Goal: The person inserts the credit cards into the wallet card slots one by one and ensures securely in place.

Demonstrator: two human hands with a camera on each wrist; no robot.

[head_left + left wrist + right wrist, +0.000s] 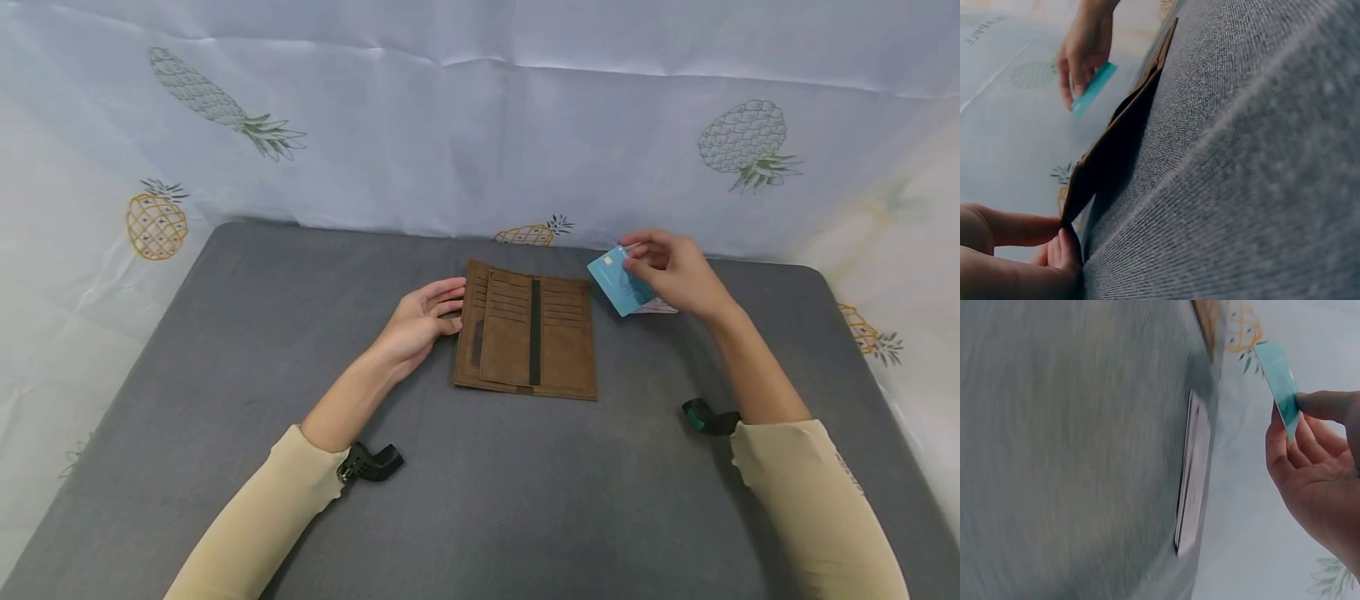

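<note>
A brown wallet [508, 354] lies unfolded on the grey table, its card slots facing up and a dark strip down the middle. My left hand [420, 323] pinches its left edge, which is lifted off the cloth in the left wrist view. Above the table, to the right of the wallet, my right hand [670, 271] holds a light blue bank card [618, 282] between thumb and fingers. Beneath that hand lies a small flat stack of pale cards [1192, 475], mostly hidden in the head view.
The grey table [480, 500] reaches back to a white curtain [480, 142] printed with pineapples. A dark wrist mount [371, 462] sits at the left sleeve, and another dark mount [708, 418] at the right sleeve.
</note>
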